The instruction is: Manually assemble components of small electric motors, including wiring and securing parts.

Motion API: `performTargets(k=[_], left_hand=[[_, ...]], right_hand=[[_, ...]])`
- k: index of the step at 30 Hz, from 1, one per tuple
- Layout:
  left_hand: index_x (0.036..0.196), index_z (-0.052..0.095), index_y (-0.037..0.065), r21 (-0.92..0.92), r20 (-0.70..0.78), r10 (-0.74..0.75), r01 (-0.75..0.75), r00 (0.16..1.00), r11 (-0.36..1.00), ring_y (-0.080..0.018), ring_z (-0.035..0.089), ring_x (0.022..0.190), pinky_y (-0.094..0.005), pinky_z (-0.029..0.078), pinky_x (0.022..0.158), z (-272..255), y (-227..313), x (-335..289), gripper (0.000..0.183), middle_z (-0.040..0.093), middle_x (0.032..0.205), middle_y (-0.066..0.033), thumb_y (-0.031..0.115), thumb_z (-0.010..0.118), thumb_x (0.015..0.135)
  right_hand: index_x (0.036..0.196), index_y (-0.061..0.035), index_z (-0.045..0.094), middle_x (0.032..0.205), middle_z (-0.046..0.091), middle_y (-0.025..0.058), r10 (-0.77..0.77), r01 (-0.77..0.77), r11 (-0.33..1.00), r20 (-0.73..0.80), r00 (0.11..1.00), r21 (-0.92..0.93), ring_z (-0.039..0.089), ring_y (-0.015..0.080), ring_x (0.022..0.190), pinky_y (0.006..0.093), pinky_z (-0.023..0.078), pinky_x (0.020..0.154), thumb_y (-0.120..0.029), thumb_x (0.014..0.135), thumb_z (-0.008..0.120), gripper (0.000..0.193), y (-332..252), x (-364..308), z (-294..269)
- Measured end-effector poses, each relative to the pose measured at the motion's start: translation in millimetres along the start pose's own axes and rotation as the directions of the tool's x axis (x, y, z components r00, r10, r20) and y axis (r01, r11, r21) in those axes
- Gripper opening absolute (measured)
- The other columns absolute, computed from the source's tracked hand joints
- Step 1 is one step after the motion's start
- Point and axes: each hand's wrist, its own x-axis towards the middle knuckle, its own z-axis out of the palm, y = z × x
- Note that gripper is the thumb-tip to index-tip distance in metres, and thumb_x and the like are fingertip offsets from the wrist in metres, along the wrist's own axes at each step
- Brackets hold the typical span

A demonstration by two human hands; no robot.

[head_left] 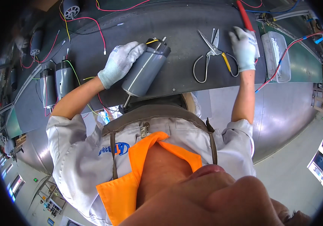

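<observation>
My left hand (123, 61), in a pale work glove, is closed over the upper side of a grey cylindrical electric motor (146, 71). The motor lies slanted near the bench's front edge, with a shaft sticking out at each end and a yellow wire at its far end. My gloved right hand (243, 51) is at the right with its fingers apart, beside a long red tapered tool (245, 16). That hand hides part of the tool and of a whitish piece (258, 47) under it. Scissors (214, 49) lie with spread blades just left of my right hand.
A translucent tray (286, 69) of thin white strips stands right of my right hand, with a red and blue cable (282, 58) across it. More motors (64, 75) with loose coloured wires stand at the left. The dark bench (176, 22) ends close to my body.
</observation>
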Motion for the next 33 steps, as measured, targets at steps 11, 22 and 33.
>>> performTargets(k=[11, 22, 33], left_hand=[[0.105, 0.066, 0.01, 0.148, 0.138, -0.234, 0.214, 0.962, 0.966, -0.0399, 0.067, 0.086, -0.0493, 0.052, 0.077, -10, 23, -7, 0.04, 0.067, 0.091, -0.0195, 0.044, 0.044, 0.103], [0.072, 0.059, 0.013, 0.005, 0.643, -0.427, 0.554, 0.635, 0.832, -0.0105, 0.045, 0.048, -0.0285, 0.035, 0.044, -60, 48, 19, 0.048, 0.049, 0.06, 0.0028, 0.056, 0.059, 0.094], [0.086, 0.071, 0.01, -0.123, 0.748, -0.337, 0.619, 0.571, 0.776, -0.0101, 0.056, 0.051, -0.0256, 0.043, 0.046, -104, 47, 39, 0.036, 0.064, 0.068, -0.0011, 0.04, 0.057, 0.099]], right_hand=[[0.083, -0.0075, 0.067, 0.082, 0.064, 0.02, -0.062, 0.066, 0.997, 0.1, 0.993, -0.039, 0.063, 0.0418, 0.082, 0.0527, 0.048, 0.07, -0.022, 0.082, 0.07, 0.015, -60, 25, 34], [0.108, 0.0001, 0.068, 0.1, 0.071, 0.0131, 0.257, -0.252, 0.111, 0.217, 0.942, 0.961, 0.061, 0.0074, 0.067, 0.0184, 0.044, 0.05, -0.013, 0.098, 0.062, 0.017, -99, 40, -64], [0.112, 0.0009, 0.061, 0.097, 0.07, 0.0131, 0.037, -0.59, -0.56, 0.729, 0.684, 0.582, 0.069, 0.016, 0.074, 0.0316, 0.061, 0.06, -0.012, 0.097, 0.065, 0.02, -223, -55, -53]])
